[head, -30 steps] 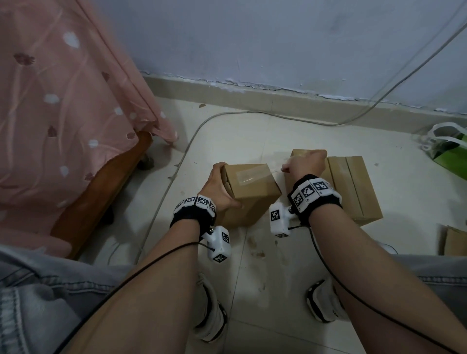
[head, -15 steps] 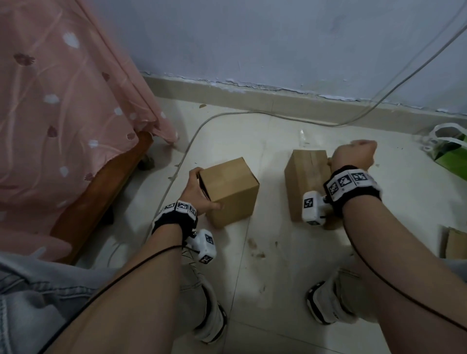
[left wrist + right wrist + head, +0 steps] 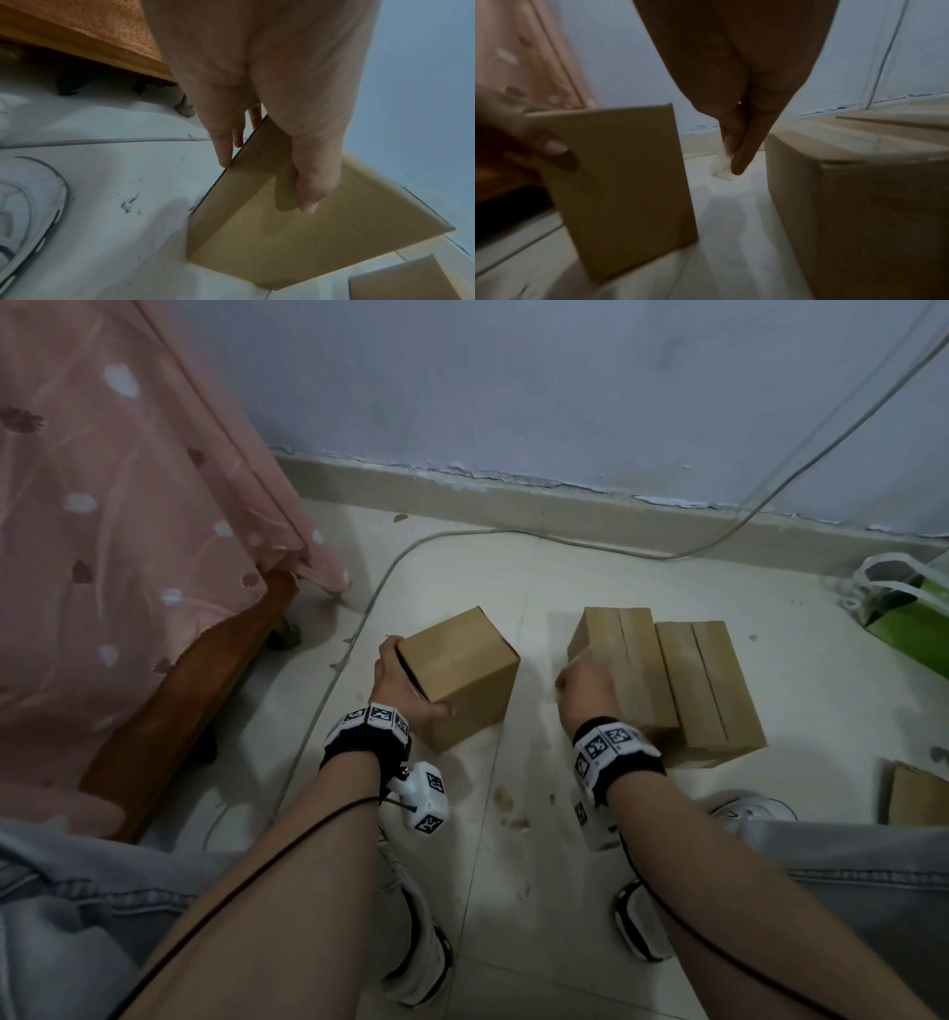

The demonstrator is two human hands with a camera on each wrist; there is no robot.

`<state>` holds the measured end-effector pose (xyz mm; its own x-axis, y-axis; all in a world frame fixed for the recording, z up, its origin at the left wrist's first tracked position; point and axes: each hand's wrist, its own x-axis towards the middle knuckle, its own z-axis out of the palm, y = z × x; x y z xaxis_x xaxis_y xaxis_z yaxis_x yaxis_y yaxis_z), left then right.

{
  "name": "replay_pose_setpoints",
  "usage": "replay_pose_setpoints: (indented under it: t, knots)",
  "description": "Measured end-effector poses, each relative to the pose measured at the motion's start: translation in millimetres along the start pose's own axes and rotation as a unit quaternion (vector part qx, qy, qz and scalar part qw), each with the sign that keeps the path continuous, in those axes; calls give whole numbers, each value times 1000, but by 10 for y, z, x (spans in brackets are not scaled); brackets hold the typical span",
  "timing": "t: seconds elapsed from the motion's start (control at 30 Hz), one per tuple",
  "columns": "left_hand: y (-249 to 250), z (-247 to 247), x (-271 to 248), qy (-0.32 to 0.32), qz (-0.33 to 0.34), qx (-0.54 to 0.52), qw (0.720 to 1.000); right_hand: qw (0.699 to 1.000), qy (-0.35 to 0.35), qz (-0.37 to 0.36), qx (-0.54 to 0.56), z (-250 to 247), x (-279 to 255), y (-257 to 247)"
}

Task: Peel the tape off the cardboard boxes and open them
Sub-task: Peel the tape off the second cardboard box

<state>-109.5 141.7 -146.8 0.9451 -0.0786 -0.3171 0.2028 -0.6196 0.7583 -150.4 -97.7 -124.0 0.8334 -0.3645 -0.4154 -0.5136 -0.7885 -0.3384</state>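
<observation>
A small brown cardboard box (image 3: 462, 670) (image 3: 295, 233) (image 3: 623, 182) stands tilted on the tiled floor. My left hand (image 3: 411, 680) (image 3: 267, 184) grips its left end, thumb on the near face and fingers round the far side. No tape shows on its top. My right hand (image 3: 580, 683) (image 3: 731, 162) hovers between this box and a second box (image 3: 621, 660) (image 3: 859, 203), pinching a crumpled wad of clear tape (image 3: 721, 170) in its fingertips. A third box (image 3: 708, 690) lies against the second one; both show a bare seam along the top.
A wooden bed frame (image 3: 179, 690) under a pink sheet borders the left. A cable (image 3: 411, 546) runs over the floor by the wall. A green bag (image 3: 909, 618) and another cardboard piece (image 3: 919, 798) sit at the right. My shoes (image 3: 416, 942) are near.
The tape strip has come off the left box's top. My right hand swung right with it, then came back between the boxes. My left hand shifted the box a little left.
</observation>
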Motion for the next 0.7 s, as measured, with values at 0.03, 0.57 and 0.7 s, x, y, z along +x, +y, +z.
replay_pose_setpoints:
  t: [0.03,0.57,0.7]
  knots:
    - [1,1,-5,-2,-2,-2,1000,1000,-15,-6,-25,71,-55,25]
    - [27,50,-74,-38,2,41,998,958,-212,-72,-180,792,-464,-1]
    - [33,53,-75,-42,2,43,998,965,-150,-92,-197,863,-533,59]
